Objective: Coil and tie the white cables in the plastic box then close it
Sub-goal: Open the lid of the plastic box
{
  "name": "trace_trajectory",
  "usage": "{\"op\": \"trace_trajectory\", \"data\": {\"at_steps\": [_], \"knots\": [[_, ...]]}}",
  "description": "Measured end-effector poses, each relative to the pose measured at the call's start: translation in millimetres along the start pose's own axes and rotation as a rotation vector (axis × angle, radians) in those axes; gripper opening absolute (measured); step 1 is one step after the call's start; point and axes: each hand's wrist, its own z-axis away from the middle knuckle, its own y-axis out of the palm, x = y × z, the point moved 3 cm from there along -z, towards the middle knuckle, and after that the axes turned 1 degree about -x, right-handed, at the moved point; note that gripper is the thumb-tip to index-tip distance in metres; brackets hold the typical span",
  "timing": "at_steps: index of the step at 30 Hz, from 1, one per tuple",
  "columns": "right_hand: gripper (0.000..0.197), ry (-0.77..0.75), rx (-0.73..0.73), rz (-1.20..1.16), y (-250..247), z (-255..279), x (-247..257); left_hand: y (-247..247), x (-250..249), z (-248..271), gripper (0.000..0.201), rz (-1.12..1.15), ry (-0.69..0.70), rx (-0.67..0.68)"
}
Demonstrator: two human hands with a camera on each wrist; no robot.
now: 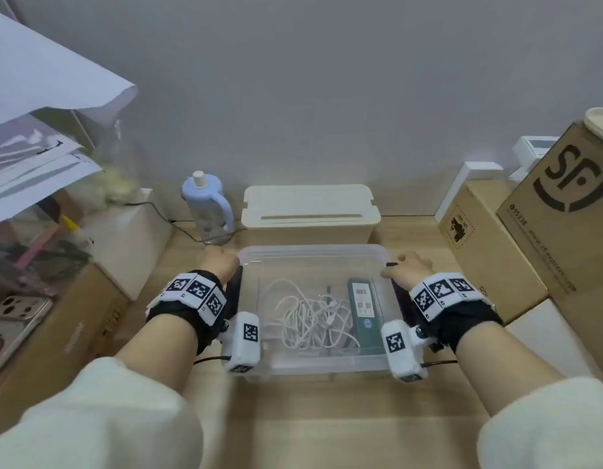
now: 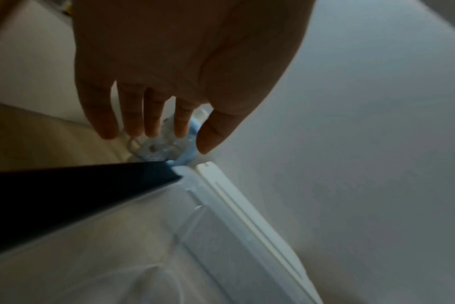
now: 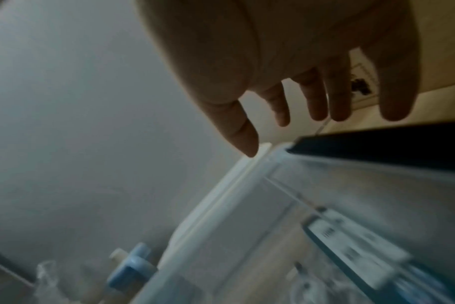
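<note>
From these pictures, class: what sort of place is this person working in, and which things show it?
Probably a home or small-office storage corner. Cardboard shipping boxes stand at the right, loose papers are piled at the left, and a clear plastic box of tangled white cables sits on a wooden surface against a bare wall.

green device (image 1: pixel 362 309) label: too small to read | right-wrist view: box contents blurred | cardboard box (image 1: pixel 564 204): cut by edge
</note>
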Motion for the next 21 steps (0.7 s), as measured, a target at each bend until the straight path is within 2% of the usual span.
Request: {"op": "trace_trajectory", "data": {"at_steps": [2,5,9,13,15,21], "knots": [[0.062,0.022,0.017,0.105,7.4,-1.0,-8.2,3.6,11.7,5.6,0.042,0.01,-0.079,0.115],[0.055,-0.016,0.021,0.227,14.5,-2.0,-13.1,7.9,25.9,14.9,0.046,0.017,-0.107,0.238],[0.048,-0.139,-0.001,0.436,18.5,-1.1,-13.0,5.6,31.6,21.3,0.048,-0.006,-0.047,0.22],[0.049,-0.208,0.013,0.544,21.3,-1.1,-9.7,7.9,23.3,27.5,0.034,-0.473,0.122,0.183],[0.046,-0.224,0.012,0.585,21.5,-1.2,-7.3,7.6,20.7,27.2,0.033,-0.554,0.152,0.195],[0.048,-0.24,0.03,0.646,19.3,-2.1,-4.3,4.9,52.0,14.8,0.032,-0.625,0.051,0.254]]}}
